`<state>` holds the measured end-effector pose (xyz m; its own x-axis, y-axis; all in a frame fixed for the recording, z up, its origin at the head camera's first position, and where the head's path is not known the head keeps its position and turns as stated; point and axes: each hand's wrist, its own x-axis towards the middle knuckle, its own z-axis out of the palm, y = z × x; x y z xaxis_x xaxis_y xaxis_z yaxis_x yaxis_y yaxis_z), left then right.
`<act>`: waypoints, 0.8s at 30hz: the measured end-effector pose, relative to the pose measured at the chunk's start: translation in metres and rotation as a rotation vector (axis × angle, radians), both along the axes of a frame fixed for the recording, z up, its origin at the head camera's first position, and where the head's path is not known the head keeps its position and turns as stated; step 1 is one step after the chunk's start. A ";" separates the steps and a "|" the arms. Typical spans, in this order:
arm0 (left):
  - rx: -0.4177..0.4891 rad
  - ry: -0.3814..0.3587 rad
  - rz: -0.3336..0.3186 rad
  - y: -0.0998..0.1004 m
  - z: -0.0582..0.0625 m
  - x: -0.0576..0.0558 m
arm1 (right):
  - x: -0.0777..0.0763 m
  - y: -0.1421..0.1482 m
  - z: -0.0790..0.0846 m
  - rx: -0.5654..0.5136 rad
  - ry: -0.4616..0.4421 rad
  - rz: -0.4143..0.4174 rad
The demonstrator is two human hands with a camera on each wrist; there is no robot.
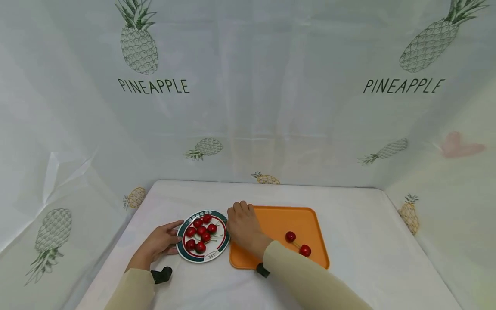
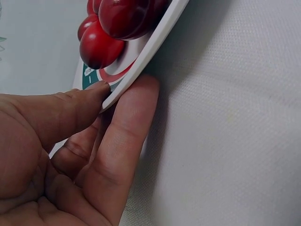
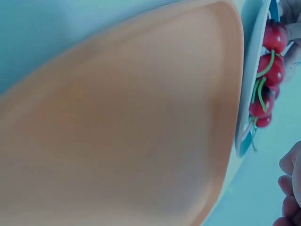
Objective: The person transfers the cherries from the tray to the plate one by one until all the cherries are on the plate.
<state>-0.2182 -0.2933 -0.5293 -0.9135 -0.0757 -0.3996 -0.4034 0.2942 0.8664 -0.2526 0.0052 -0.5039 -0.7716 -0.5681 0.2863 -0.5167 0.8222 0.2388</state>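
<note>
My left hand [image 1: 162, 239] pinches the left rim of a round plate [image 1: 181, 252], thumb on top and fingers beneath, as the left wrist view shows up close. The plate is white with a green and red border, and carries several red cherries [image 1: 201, 230] with green stems. Near its right rim, over the left side of an orange tray [image 1: 280, 217], is my right hand [image 1: 246, 226]. Its fingers [image 3: 291, 202] are curled, with nothing seen in them; its palm is hidden. Two cherries, one dark red [image 1: 290, 237] and one brighter [image 1: 305, 250], lie on the tray.
A white cloth [image 1: 356, 241] covers the table. Behind and at the sides hangs a pale sheet [image 1: 271, 107] printed with pineapples. The tray's low raised rim [image 1: 322, 232] lies right beside the plate.
</note>
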 end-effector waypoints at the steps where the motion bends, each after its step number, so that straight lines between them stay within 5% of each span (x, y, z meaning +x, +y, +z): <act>1: -0.004 0.001 -0.006 0.000 0.000 0.000 | 0.002 0.006 0.002 -0.022 0.007 0.008; 15: -0.003 0.002 -0.004 -0.003 -0.003 0.002 | 0.024 0.126 0.003 -0.197 0.137 0.089; 24: 0.010 0.002 -0.017 0.000 0.000 0.001 | 0.049 0.196 -0.009 -0.182 0.114 0.026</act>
